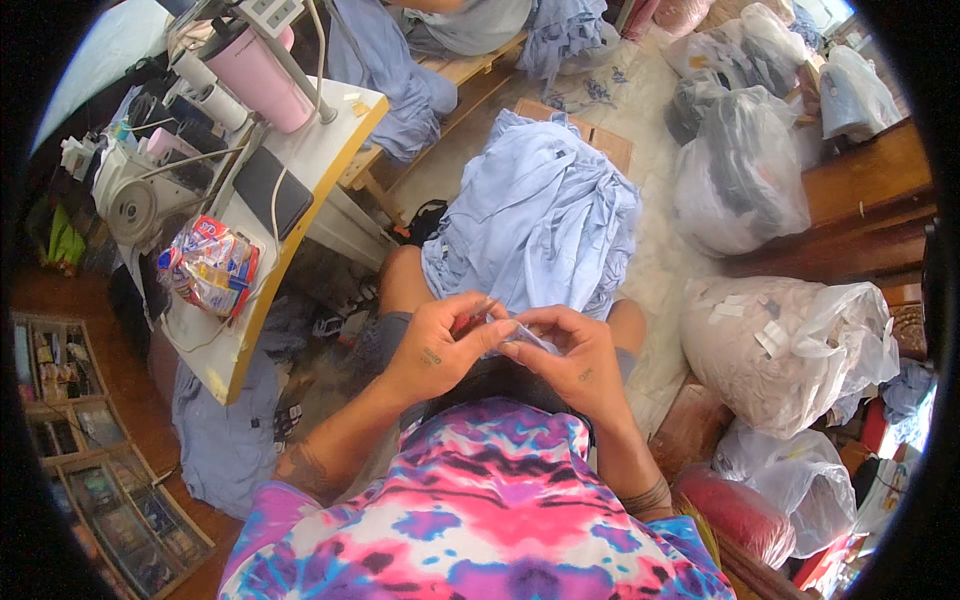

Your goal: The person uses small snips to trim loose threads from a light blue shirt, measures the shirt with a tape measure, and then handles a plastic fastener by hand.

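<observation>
My left hand (445, 338) and my right hand (572, 352) meet in front of my lap, fingers closed in pinches. Between them is a small folded edge of light blue cloth (530, 338), gripped from both sides. Something small and red (463, 322) shows inside the curl of my left hand; its kind is mostly hidden by the fingers. Just beyond the hands, a large heap of light blue garments (540, 210) lies across and past my knees. Whether the held cloth joins that heap cannot be made out.
To the left stands a white table (330, 130) with a yellow edge, bearing a pink tumbler (262, 78), a dark phone (272, 192), a snack packet (210, 265) and a sewing machine (135, 205). Stuffed plastic bags (790, 350) line the right. More blue garments (390, 90) hang at the back.
</observation>
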Action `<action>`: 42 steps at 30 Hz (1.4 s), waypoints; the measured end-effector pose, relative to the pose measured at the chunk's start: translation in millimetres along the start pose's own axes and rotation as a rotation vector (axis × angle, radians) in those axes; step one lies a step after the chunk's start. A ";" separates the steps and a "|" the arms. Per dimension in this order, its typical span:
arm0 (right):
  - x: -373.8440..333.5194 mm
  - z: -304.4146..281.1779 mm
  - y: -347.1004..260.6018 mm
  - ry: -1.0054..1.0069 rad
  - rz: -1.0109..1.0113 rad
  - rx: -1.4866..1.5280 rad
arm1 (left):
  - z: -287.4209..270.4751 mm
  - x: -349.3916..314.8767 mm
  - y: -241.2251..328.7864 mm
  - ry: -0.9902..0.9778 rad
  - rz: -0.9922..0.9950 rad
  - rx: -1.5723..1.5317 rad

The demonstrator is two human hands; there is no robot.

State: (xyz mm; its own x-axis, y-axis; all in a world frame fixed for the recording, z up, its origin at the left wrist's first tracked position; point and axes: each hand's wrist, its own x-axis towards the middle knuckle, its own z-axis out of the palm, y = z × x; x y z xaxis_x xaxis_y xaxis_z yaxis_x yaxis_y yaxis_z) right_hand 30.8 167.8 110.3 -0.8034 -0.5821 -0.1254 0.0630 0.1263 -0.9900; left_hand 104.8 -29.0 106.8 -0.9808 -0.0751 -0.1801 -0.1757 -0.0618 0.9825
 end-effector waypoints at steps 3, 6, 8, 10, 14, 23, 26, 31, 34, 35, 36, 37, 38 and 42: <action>-0.2 -8.1 -1.9 -0.006 0.076 0.132 | -11.3 8.5 10.1 0.012 0.047 -0.071; 4.4 -32.0 -8.2 -0.044 0.081 0.180 | -22.2 12.0 12.0 0.008 0.081 -0.071; 7.9 -29.5 -15.8 -0.021 0.116 0.200 | -16.5 14.8 14.0 -0.021 0.093 -0.033; 12.4 -24.8 -19.4 -0.016 0.103 0.160 | -0.1 13.0 25.6 -0.039 0.034 -0.019; 19.0 -17.4 -23.2 0.011 -0.051 -0.040 | 11.9 29.9 9.3 0.028 0.190 -0.023; 47.5 -74.0 2.5 0.350 -0.404 -0.917 | -12.0 41.8 73.2 0.277 0.574 0.186; 49.0 -110.7 38.7 0.355 -0.141 -0.710 | -14.8 46.5 90.3 0.333 0.649 0.178; 76.9 -198.1 72.0 0.283 0.051 -0.723 | -21.1 104.3 71.8 0.368 0.431 0.098; 109.6 -167.6 70.9 0.704 0.007 -0.827 | -40.7 149.4 -26.8 0.501 0.313 0.427; 110.5 -152.8 73.1 0.728 -0.083 -0.919 | -43.2 155.4 -49.5 0.544 0.285 0.569; 105.9 -137.2 78.0 0.757 -0.172 -1.012 | -40.7 152.6 -72.5 0.531 0.233 0.527; 101.2 -120.1 84.1 0.782 -0.259 -1.101 | -38.1 143.3 -89.2 0.519 0.178 0.489; 90.7 -100.6 91.0 0.707 -0.273 -0.969 | -32.9 130.1 -90.6 0.479 0.117 0.479; 48.0 -37.8 108.4 0.457 0.004 -0.513 | -11.6 111.3 -95.2 0.323 0.196 0.509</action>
State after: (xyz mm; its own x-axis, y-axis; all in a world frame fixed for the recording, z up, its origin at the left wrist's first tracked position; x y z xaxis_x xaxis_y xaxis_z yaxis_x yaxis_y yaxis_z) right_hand -23.3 183.9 -0.6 -0.9801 -0.1974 0.0221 -0.1308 0.5577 -0.8197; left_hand 13.4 -43.1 -7.3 -0.9376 -0.3388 0.0783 -0.0920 0.4589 0.8837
